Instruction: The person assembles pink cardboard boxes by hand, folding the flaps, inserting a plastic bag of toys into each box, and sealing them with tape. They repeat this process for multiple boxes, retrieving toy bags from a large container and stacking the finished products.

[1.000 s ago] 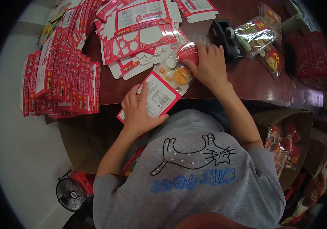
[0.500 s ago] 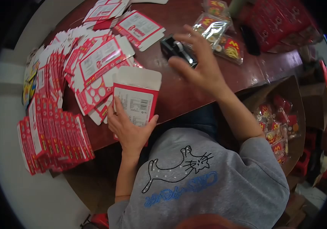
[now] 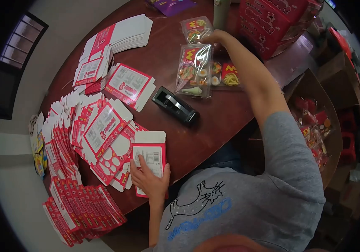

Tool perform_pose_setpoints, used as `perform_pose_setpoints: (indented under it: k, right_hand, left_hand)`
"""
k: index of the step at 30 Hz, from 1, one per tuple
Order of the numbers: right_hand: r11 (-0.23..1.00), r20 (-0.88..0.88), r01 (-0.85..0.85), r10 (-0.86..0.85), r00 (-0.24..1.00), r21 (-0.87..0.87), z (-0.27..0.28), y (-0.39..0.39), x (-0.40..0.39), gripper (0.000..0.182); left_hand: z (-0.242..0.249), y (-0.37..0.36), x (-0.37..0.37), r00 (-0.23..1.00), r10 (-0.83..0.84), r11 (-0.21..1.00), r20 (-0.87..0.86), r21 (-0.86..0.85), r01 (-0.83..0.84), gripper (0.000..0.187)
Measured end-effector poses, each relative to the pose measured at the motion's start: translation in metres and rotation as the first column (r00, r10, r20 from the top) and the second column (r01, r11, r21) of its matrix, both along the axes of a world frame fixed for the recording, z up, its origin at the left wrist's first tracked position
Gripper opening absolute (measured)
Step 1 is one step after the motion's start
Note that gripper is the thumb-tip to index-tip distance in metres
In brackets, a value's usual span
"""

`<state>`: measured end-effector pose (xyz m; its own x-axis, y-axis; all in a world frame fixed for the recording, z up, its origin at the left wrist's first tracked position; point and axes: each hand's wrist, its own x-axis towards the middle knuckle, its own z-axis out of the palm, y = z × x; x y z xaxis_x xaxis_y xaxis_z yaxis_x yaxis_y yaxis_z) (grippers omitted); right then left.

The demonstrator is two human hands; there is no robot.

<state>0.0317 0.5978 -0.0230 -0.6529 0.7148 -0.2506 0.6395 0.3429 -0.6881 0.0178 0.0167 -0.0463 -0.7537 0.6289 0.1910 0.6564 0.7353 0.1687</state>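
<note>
My left hand [image 3: 149, 178] grips a red and white carton [image 3: 158, 157] at the table's near edge, fingers across its printed face and thumb along the right side. The carton's white flap [image 3: 151, 136] points away from me, unfolded. Stretched far across the table, my right hand [image 3: 216, 37] is at a clear packet [image 3: 194, 30] of toy food; its fingers are mostly hidden. Another clear packet [image 3: 194, 69] lies nearer, partly over one with toy fries [image 3: 230, 76]. Between my hands sits a black tape dispenser [image 3: 176, 106].
On the left are a heap of flat cartons [image 3: 104, 130] and a row of red cartons [image 3: 83, 210]. Stacked white cartons [image 3: 131, 33] lie farther back. Large red boxes [image 3: 268, 27] and a greenish cylinder [image 3: 221, 17] stand at the back right. A cardboard box [image 3: 331, 138] holds more packets.
My right hand has moved from above the tape dispenser out to the far packets. The left hand stays on the carton. The view has shifted, showing more of the table's far side.
</note>
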Motion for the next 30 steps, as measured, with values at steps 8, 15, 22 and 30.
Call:
perform_pose_setpoints:
  k: [8,15,22,30]
  right_hand:
    - [0.630,-0.431,0.356,-0.038,0.902,0.690,0.029,-0.062,-0.014,0.063]
    - [0.864,-0.993,0.494,0.056,0.104,0.100,0.078,-0.164,0.169,0.040]
    - [0.476,-0.709,0.852,-0.678,0.197,-0.218,-0.013,-0.065,0.355,0.047]
    - [0.503,-0.144,0.805,-0.813,0.564,0.315,-0.049,0.009,0.329,0.070]
  left_hand:
    - [-0.008,-0.004,-0.002,1.000,-0.006,0.997,0.013,-0.082,0.007,0.099]
    - [-0.011,-0.008,-0.006,1.000,0.004,0.995,0.014,-0.095,-0.003,0.100]
    - [-0.013,-0.010,-0.009,1.000,-0.002,0.993,0.014,-0.116,0.003,0.099]
    - [0.032,-0.003,-0.027,0.945,0.031,0.992,0.325,-0.124,0.010,0.121]
